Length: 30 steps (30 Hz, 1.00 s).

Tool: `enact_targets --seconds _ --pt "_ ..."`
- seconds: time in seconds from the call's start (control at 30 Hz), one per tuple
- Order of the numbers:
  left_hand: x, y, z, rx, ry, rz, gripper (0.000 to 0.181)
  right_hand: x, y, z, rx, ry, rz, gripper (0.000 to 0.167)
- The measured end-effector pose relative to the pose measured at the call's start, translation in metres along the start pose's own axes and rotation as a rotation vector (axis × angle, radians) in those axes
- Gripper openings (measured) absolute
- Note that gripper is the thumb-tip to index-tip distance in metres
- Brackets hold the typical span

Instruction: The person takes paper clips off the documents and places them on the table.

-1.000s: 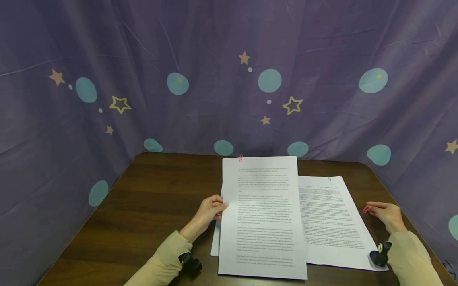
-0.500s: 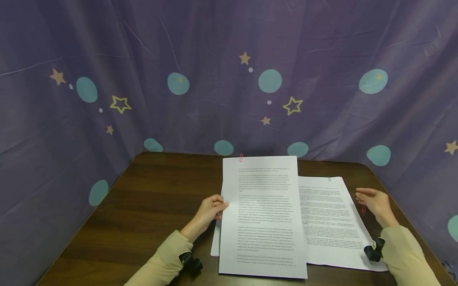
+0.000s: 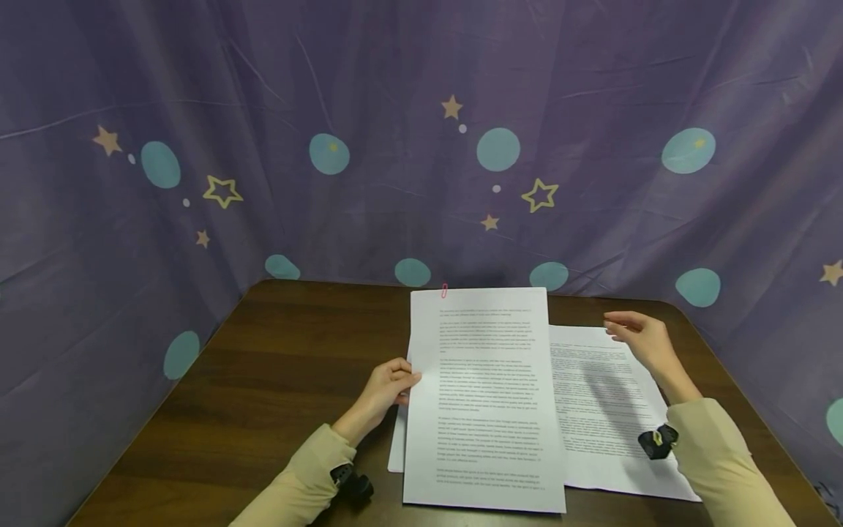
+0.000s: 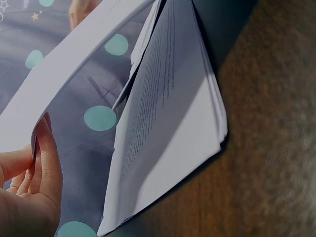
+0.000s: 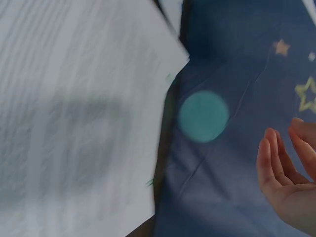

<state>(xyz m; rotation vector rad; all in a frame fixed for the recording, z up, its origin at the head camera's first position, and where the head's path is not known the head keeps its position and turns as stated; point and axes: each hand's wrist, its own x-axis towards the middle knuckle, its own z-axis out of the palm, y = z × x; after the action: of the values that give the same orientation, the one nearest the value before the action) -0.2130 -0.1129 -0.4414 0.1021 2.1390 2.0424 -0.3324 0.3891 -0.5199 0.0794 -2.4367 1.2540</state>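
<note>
My left hand (image 3: 380, 389) pinches the left edge of a raised stack of printed paper (image 3: 487, 402); thumb and fingers grip it in the left wrist view too. A pink paper clip (image 3: 444, 291) sits on its top edge. My right hand (image 3: 645, 342) hovers over the top of a second printed stack (image 3: 606, 410) on the table. Its fingers are loosely bent, with a gap between thumb and fingertips and nothing seen between them in the right wrist view. Green clips (image 5: 149, 182) show at that stack's edge. The red clip seen earlier is out of sight.
Another sheet corner (image 3: 396, 446) shows beneath the raised stack. The brown wooden table (image 3: 283, 366) extends to the left. A purple curtain (image 3: 395, 219) with stars and blue ovals hangs behind its back edge.
My right hand let go of a red paper clip beside the right stack, then moved left and away over that stack's top. My left hand and the raised paper stay in place.
</note>
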Motion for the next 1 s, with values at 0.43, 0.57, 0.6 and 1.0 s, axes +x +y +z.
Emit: enact_targets --seconds 0.43,0.57,0.6,1.0 --pt "0.002 -0.001 0.001 -0.012 0.011 -0.017 0.011 -0.025 -0.202 0.006 0.205 -0.197 -0.153 0.028" --pt "0.001 -0.001 0.001 -0.015 0.014 -0.017 0.01 -0.039 -0.272 0.011 0.088 -0.202 -0.132 0.028" --pt "-0.001 0.003 0.002 -0.011 0.017 -0.016 0.01 -0.041 -0.283 0.013 0.086 -0.207 -0.135 0.027" --pt "-0.015 0.024 0.009 0.003 0.016 -0.003 0.009 -0.034 -0.315 0.057 0.139 -0.267 -0.206 0.025"
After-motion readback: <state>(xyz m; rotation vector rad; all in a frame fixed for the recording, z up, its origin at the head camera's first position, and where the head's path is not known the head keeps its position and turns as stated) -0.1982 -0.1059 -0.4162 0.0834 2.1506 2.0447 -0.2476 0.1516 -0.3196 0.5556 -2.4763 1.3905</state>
